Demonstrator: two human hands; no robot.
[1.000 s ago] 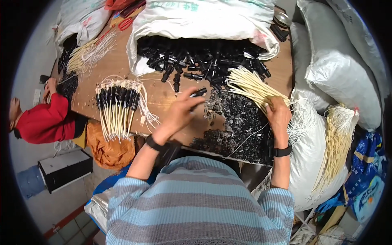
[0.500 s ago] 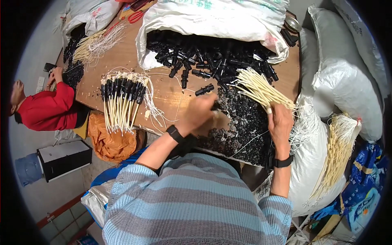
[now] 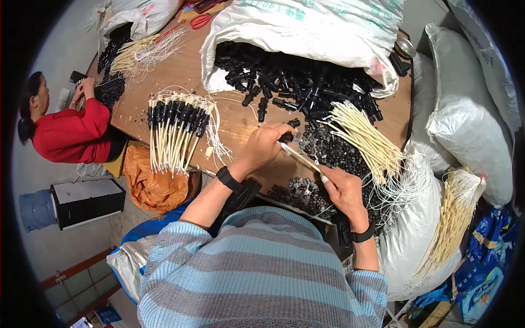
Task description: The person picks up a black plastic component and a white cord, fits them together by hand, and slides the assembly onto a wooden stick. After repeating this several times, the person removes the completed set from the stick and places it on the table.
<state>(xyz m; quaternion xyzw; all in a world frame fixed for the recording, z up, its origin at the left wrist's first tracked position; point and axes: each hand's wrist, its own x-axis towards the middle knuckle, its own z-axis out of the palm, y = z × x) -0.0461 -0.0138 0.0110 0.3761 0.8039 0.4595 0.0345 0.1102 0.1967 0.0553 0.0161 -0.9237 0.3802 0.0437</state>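
My left hand (image 3: 263,145) is closed round a short black plastic fitting (image 3: 286,137), most of it hidden by the fingers. Between my hands slants one thin cream-coloured tube (image 3: 299,157), its upper end at the fitting. Its lower end is pinched in the fingers of my right hand (image 3: 344,191). Just beyond my left fingertips another black fitting lies on the table. To the right is a loose bundle of cream tubes (image 3: 363,136) with white strings. A group of cream tubes with black fittings on them (image 3: 178,123) lies left of my left hand.
A white sack (image 3: 306,27) spills black fittings (image 3: 279,82) onto the brown table (image 3: 235,136). Small dark pieces (image 3: 333,147) cover the table's right part. Full sacks (image 3: 465,104) crowd the right side. A person in red (image 3: 71,128) works at the far left, near red scissors (image 3: 200,21).
My right hand has come left and nearer from the tube bundle, bringing one tube to the left hand. The view has shifted, and the person in red now shows more fully.
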